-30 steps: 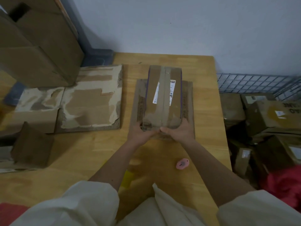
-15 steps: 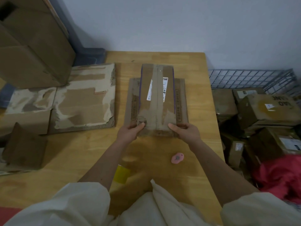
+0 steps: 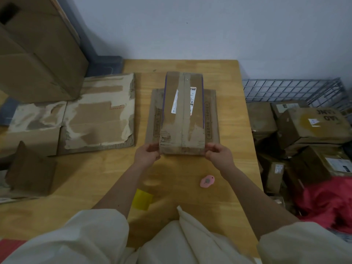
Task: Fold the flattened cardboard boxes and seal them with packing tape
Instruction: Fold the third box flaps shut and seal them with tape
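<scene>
While the box (image 3: 182,115) lies between my hands, my left hand (image 3: 146,155) and right hand (image 3: 219,154) each pinch a near corner.

A pink cutter (image 3: 207,181) lies near my table's (image 3: 228,77) right edge; beyond that edge a wire basket (image 3: 291,90) and red cloth (image 3: 327,202).

My one head camera looked forward and down, close over the wooden table (image 3: 228,119), toward the wall (image 3: 209,25).
</scene>
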